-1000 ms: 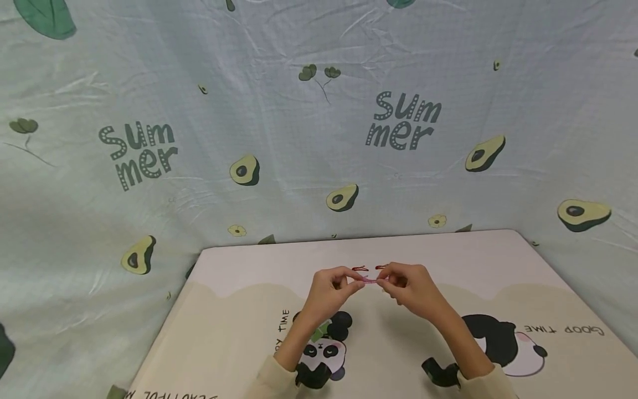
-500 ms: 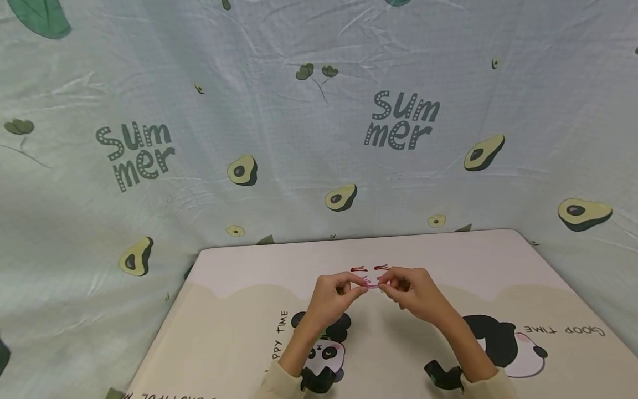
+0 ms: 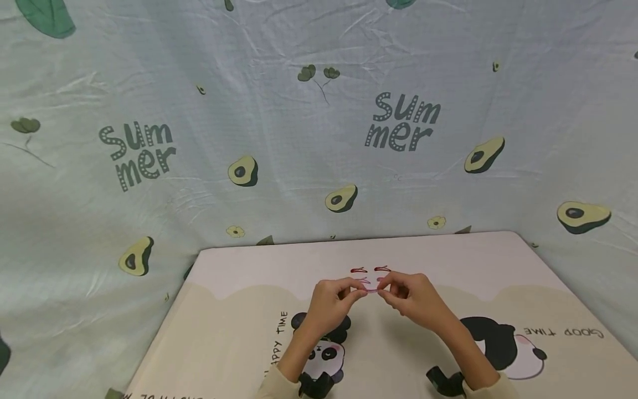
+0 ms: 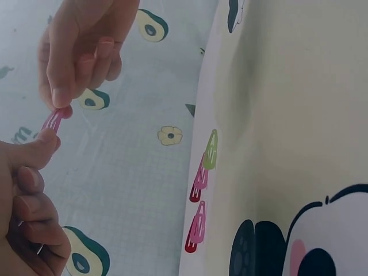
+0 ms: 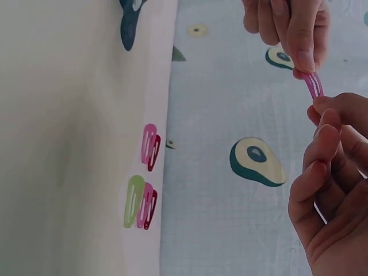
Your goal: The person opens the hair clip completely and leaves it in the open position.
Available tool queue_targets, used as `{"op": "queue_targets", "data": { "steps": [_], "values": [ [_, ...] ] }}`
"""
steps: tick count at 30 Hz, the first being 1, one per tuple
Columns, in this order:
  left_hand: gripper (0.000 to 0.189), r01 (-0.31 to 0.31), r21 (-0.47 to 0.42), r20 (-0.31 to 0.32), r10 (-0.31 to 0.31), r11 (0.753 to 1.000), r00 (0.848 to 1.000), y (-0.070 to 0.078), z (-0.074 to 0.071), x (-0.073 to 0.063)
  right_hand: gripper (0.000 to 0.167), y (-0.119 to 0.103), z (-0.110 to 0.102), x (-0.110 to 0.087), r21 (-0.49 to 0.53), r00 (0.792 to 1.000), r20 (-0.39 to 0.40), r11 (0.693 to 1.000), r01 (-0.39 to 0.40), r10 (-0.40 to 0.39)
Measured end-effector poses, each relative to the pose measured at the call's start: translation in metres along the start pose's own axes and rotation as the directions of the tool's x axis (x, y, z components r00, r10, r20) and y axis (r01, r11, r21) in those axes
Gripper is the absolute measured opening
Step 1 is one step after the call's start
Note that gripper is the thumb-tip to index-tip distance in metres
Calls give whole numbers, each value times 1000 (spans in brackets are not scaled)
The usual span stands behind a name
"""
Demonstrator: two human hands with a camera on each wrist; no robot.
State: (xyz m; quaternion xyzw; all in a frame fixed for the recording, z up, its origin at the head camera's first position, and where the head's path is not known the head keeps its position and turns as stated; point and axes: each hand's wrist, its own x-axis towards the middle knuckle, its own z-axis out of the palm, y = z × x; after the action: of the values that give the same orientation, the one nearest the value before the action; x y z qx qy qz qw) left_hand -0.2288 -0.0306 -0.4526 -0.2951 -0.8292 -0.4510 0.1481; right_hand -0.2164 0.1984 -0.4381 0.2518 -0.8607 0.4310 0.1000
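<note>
A pink snap hair clip [image 4: 53,121] is held between both hands above the table. My left hand [image 3: 329,305] pinches one end between thumb and index finger. The other end is pinched by the thumb and index finger of my right hand [image 3: 416,299]. In the right wrist view the held clip [image 5: 313,85] looks slightly bowed. Two groups of clips lie on the table: one has a green clip [image 5: 134,201], a pink clip [image 5: 145,205] and a red clip [image 5: 151,210]; the other a pink clip [image 5: 148,142] and a red clip [image 5: 154,153]. My right hand hides the green one in the head view.
The table [image 3: 224,321] has a cover printed with pandas and words. Behind its far edge hangs a pale curtain [image 3: 289,138] printed with avocados and lettering.
Both hands have come slightly down and nearer to me with the pink hair clip between them, so more of the clips lying behind shows. Both pinches stay in place.
</note>
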Motion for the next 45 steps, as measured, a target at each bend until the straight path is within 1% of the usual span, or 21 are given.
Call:
{"op": "queue_targets", "data": {
  "steps": [2,7,11,13,15,18,22,24,27,29,32,33,36,39,42,44,45],
  "values": [
    [8,-11,16,-4,11,1000,1000,0,0,-2,10,0,1,-1,-20,1000,10,1000,-7,7],
    [6,-22,27,-9,22,999,1000,-2,-1,-4,3,-2,4,-1,-45,999,52,999,-14,16],
    [7,-27,14,-15,28,1000,1000,-3,-1,-5,6,-6,5,0,-72,995,96,997,-21,28],
    [7,-24,1,-16,24,1000,1000,-3,0,-6,7,-7,6,0,-95,995,97,995,-23,32],
    [6,-20,-13,-21,19,1000,1000,-4,0,-6,8,-9,6,1,-124,996,83,992,-22,33],
    [5,-15,-26,-31,14,1000,999,-4,0,-6,7,-10,7,0,-177,999,40,984,-10,18],
    [5,-20,-32,-39,19,999,999,-3,0,-5,6,-10,8,-2,-254,999,-25,967,28,-35],
    [5,-28,-19,-46,27,999,999,-3,-1,-5,6,-9,9,-2,-288,997,-51,957,44,-62],
    [5,-52,2,-76,52,999,996,-2,-2,-5,7,-8,10,-1,-314,991,-77,946,78,-107],
    [5,-72,6,-99,72,997,993,-3,-3,-6,5,-8,11,-1,-328,985,-92,938,111,-148],
    [5,-111,-4,-130,109,994,985,-3,-5,-6,5,-8,13,0,-370,963,-121,911,181,-241],
    [5,-125,-5,-140,123,992,983,-3,-5,-6,6,-8,14,0,-391,952,-131,897,205,-275],
    [6,-171,5,-173,170,985,970,-4,-5,-5,6,-8,15,1,-458,912,-160,847,270,-377],
    [5,-201,25,-201,202,979,959,-4,-6,-5,33,-9,17,2,-512,876,-178,803,306,-447],
    [5,-219,36,-221,221,975,950,-3,-7,-5,60,-9,18,3,-543,849,-192,774,326,-492],
    [6,-228,34,-233,230,973,945,-2,-6,-5,54,-9,19,3,-550,832,-201,763,340,-517],
    [6,-237,37,-240,239,971,941,-1,-6,-5,48,-9,19,3,-550,824,-204,758,349,-528]
  ]
}}
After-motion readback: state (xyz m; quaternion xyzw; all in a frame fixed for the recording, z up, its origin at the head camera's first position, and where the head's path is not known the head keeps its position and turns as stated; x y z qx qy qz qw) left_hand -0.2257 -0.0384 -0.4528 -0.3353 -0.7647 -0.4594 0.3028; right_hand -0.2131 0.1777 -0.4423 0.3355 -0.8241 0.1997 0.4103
